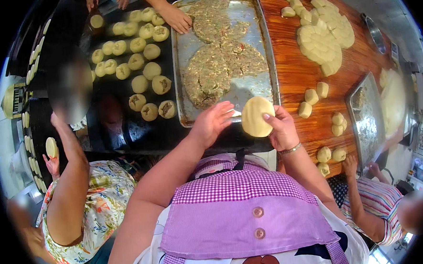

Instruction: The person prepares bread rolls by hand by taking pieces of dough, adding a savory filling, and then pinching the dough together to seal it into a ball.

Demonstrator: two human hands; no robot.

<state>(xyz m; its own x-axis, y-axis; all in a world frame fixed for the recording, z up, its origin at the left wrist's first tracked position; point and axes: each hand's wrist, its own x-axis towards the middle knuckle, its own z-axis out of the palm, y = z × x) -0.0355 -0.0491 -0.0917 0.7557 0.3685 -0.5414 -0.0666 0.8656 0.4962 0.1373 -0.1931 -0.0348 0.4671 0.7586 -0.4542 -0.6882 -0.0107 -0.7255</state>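
Note:
A flat round of pale dough is pinched in my right hand, the thumb lying on its upper face. Just left of it, my left hand is held with fingers stretched out and nothing in them. Both hands are over the near edge of a large metal tray. Minced filling with pale and green bits is spread over that tray in a broad, broken slab. Left of the tray, several filled dough balls sit in rows, some with filling showing at the top.
A co-worker's hand touches the tray's far left. On the wooden table lie a big dough mass, cut dough pieces and another metal tray. People work at both sides; one at left holds a dough round.

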